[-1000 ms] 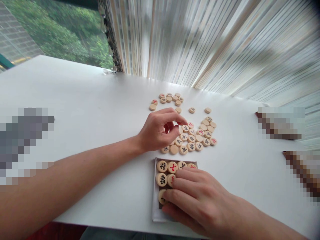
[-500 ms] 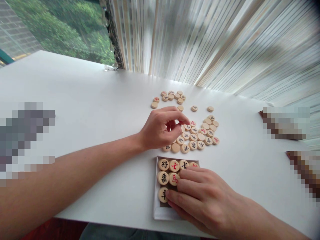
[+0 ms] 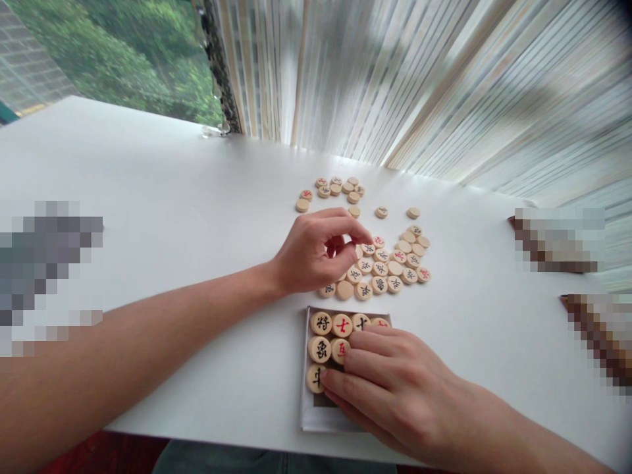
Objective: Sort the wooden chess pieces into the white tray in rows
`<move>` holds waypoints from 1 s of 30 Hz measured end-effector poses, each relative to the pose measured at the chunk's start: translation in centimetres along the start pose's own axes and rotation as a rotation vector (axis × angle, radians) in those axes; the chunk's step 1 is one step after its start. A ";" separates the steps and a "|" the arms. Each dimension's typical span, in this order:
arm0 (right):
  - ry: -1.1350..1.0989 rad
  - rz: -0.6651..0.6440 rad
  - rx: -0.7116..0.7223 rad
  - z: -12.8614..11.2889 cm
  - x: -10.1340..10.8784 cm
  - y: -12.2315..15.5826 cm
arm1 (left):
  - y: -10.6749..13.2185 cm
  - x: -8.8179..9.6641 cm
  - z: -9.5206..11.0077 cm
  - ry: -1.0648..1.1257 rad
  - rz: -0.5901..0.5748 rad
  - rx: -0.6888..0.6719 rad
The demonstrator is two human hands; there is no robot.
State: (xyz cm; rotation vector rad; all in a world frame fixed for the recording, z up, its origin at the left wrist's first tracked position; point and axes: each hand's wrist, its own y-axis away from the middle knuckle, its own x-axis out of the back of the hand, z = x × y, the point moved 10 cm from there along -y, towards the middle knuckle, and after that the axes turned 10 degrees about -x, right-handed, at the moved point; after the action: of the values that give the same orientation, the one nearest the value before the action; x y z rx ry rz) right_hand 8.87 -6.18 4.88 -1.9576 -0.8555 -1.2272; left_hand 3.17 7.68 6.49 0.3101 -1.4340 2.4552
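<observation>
My right hand (image 3: 395, 375) reaches over the small open box (image 3: 307, 401), covering its right side. Its thumb and finger tips are at the right edge of a round wooden xiangqi piece (image 3: 316, 379) with a black character, at the left of the box's third row. Beside it in the box are a black-marked piece (image 3: 320, 349), another black-marked piece (image 3: 321, 323) and a red-marked piece (image 3: 342, 325). My left hand (image 3: 320, 253) hovers at the left of the loose pieces (image 3: 380, 269), index finger and thumb curved with a gap between their tips.
Several more xiangqi pieces (image 3: 336, 189) lie farther back on the white table (image 3: 197, 197). At the right are two blurred brown-edged objects (image 3: 553, 243), and a blurred grey object (image 3: 49, 250) is at the left. A striped curtain (image 3: 370, 79) and a window border the back.
My right hand and the black-marked piece at its fingertips have shifted slightly left, against the box's left wall. My left hand keeps its pose. The whole view has moved a little.
</observation>
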 end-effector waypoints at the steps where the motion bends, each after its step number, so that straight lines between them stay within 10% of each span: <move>1: -0.002 0.002 0.000 0.0 0.0 0.0 | 0.0 0.0 0.0 0.001 -0.001 -0.001; 19: -0.083 0.090 -0.033 0.7 2.1 -0.1 | 0.0 0.1 0.0 0.007 0.011 -0.004; 30: -0.215 0.451 -0.123 4.7 5.6 0.7 | 0.0 1.8 -1.8 0.010 0.132 0.137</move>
State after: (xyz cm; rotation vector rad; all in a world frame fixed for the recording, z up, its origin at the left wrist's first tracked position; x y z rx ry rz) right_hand 13.67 -1.81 8.29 -2.2531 -0.4055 -0.8314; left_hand 1.41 9.46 6.18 0.2384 -1.3237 2.6637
